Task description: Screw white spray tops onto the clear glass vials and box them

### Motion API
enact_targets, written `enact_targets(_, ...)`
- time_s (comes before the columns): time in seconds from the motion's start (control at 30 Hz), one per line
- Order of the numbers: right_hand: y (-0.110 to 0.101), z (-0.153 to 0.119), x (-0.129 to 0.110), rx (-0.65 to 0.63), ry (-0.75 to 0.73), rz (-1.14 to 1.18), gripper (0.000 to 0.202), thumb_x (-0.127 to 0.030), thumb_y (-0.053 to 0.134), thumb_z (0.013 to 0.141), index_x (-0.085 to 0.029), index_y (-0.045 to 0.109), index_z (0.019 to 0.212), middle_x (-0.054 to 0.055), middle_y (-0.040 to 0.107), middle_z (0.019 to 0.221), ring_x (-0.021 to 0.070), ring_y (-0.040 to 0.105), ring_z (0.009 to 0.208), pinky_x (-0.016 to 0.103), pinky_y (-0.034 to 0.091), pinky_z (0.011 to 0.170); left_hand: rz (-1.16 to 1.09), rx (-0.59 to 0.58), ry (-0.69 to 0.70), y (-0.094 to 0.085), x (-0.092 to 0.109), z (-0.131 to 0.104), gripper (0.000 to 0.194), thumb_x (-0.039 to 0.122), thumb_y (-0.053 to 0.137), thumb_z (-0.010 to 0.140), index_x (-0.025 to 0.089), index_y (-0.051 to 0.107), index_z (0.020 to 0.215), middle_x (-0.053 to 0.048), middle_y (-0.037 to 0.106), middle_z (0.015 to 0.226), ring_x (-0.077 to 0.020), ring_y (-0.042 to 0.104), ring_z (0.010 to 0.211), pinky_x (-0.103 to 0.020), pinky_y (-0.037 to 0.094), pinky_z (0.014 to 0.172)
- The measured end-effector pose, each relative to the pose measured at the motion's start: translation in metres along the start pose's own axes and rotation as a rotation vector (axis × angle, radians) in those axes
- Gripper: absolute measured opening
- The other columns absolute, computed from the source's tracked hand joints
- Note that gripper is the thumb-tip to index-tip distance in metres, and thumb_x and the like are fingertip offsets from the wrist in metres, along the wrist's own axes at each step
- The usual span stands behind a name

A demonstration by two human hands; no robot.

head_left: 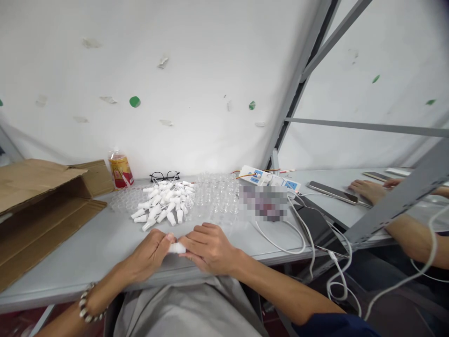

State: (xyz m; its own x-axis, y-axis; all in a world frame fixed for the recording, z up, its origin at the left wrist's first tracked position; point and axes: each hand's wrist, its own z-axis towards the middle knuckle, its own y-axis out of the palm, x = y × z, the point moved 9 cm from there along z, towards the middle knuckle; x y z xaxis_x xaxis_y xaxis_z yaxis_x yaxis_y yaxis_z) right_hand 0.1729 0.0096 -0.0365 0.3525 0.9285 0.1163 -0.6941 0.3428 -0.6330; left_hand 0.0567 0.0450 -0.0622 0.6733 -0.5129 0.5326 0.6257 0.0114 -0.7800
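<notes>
Near the table's front edge, my left hand (151, 252) and my right hand (208, 248) meet around a small white plastic piece (177, 248). Both hands have their fingers closed on it, the left from one side and the right from the other. Just beyond them lies a pile of white nozzle-like pieces with thin tubes (166, 201). Clear plastic bottles (215, 196) stand to the right of the pile, and more clear round pieces (128, 200) are at its left.
An open cardboard box (45, 187) is at the left, with a yellow-red container (121, 169) behind it. Black glasses (164, 176) lie by the wall. Rightward are a power strip (270, 180), white cables, a dark tablet-like object (319, 227), a metal post and another person's hands (368, 189).
</notes>
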Motion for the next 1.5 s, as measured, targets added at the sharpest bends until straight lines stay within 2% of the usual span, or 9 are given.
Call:
enact_targets(0.2, 0.005, -0.004, 0.016, -0.044, 0.128, 0.065, 0.022, -0.035, 0.048, 0.097, -0.017, 0.060, 0.096, 0.000, 0.061, 0.068, 0.0121, 0.053, 0.060, 0.026, 0.035, 0.056, 0.084, 0.066, 0.196, -0.003, 0.018, 0.004, 0.045, 0.043, 0.031, 0.097, 0.018, 0.044, 0.061, 0.003, 0.042, 0.055, -0.0109, 0.037, 0.051, -0.024, 0.029, 0.051)
enact_targets(0.4, -0.006, -0.007, 0.032, 0.080, 0.299, 0.224, 0.020, -0.033, 0.050, 0.095, -0.017, 0.061, 0.098, 0.000, 0.058, 0.066, 0.0117, 0.050, 0.056, 0.024, 0.040, 0.056, -0.050, 0.344, 0.148, -0.045, 0.014, 0.003, 0.030, 0.034, 0.042, 0.094, 0.017, 0.061, 0.078, -0.003, 0.062, 0.074, -0.0133, 0.057, 0.069, -0.023, 0.045, 0.063)
enact_targets(0.57, -0.004, -0.010, 0.034, 0.077, 0.318, 0.278, 0.018, -0.032, 0.052, 0.093, -0.017, 0.061, 0.098, 0.000, 0.056, 0.065, 0.0118, 0.047, 0.056, 0.024, 0.039, 0.055, 0.008, 0.440, -0.017, -0.088, -0.020, 0.000, 0.025, 0.043, 0.061, 0.083, 0.020, 0.069, 0.089, -0.003, 0.070, 0.090, -0.0150, 0.063, 0.075, -0.023, 0.052, 0.067)
enact_targets(0.7, -0.002, -0.011, 0.033, 0.066, 0.311, 0.290, 0.018, -0.033, 0.052, 0.093, -0.018, 0.061, 0.097, 0.000, 0.056, 0.065, 0.0118, 0.047, 0.057, 0.024, 0.039, 0.056, 0.207, 0.496, -0.184, -0.122, -0.061, -0.012, 0.038, 0.048, 0.055, 0.084, 0.021, 0.068, 0.109, -0.002, 0.071, 0.088, -0.0155, 0.063, 0.074, -0.025, 0.053, 0.070)
enact_targets(0.87, -0.002, -0.011, 0.034, 0.068, 0.326, 0.305, 0.018, -0.032, 0.053, 0.093, -0.017, 0.061, 0.097, 0.000, 0.056, 0.065, 0.0116, 0.045, 0.056, 0.024, 0.038, 0.055, 0.429, 0.376, -0.212, -0.144, -0.089, -0.017, 0.043, 0.046, 0.037, 0.089, 0.023, 0.068, 0.109, -0.002, 0.071, 0.104, -0.0180, 0.063, 0.085, -0.026, 0.050, 0.076)
enact_targets(1.03, 0.000, -0.012, 0.034, 0.054, 0.325, 0.334, 0.017, -0.032, 0.055, 0.093, -0.017, 0.062, 0.098, 0.001, 0.058, 0.067, 0.0117, 0.047, 0.058, 0.024, 0.039, 0.057, 0.448, 0.268, -0.318, -0.156, -0.099, -0.013, 0.040, 0.051, 0.043, 0.084, 0.021, 0.067, 0.096, -0.001, 0.072, 0.089, -0.0173, 0.061, 0.072, -0.025, 0.047, 0.068)
enact_targets(1.23, -0.001, -0.010, 0.033, 0.050, 0.326, 0.339, 0.017, -0.032, 0.054, 0.093, -0.018, 0.062, 0.097, 0.001, 0.058, 0.066, 0.0118, 0.046, 0.057, 0.024, 0.038, 0.055, 0.461, -0.070, -0.311, -0.123, -0.121, 0.012, 0.036, 0.050, 0.050, 0.079, 0.022, 0.073, 0.079, -0.003, 0.072, 0.079, -0.0199, 0.058, 0.070, -0.026, 0.041, 0.065)
enact_targets(1.33, -0.001, -0.009, 0.033, 0.052, 0.327, 0.358, 0.015, -0.030, 0.054, 0.093, -0.017, 0.062, 0.097, 0.000, 0.056, 0.065, 0.0116, 0.046, 0.056, 0.024, 0.038, 0.054, 0.426, -0.115, -0.272, -0.113, -0.131, 0.018, 0.034, 0.048, 0.054, 0.076, 0.019, 0.073, 0.073, -0.005, 0.072, 0.079, -0.0200, 0.057, 0.069, -0.028, 0.041, 0.067)
enact_targets(1.5, 0.001, -0.009, 0.032, 0.036, 0.332, 0.365, 0.017, -0.031, 0.055, 0.093, -0.017, 0.062, 0.098, 0.001, 0.057, 0.066, 0.0120, 0.046, 0.058, 0.025, 0.039, 0.055, 0.427, -0.100, -0.348, -0.114, -0.147, 0.016, 0.040, 0.049, 0.056, 0.073, 0.016, 0.073, 0.088, -0.006, 0.071, 0.078, -0.0193, 0.057, 0.065, -0.028, 0.042, 0.066)
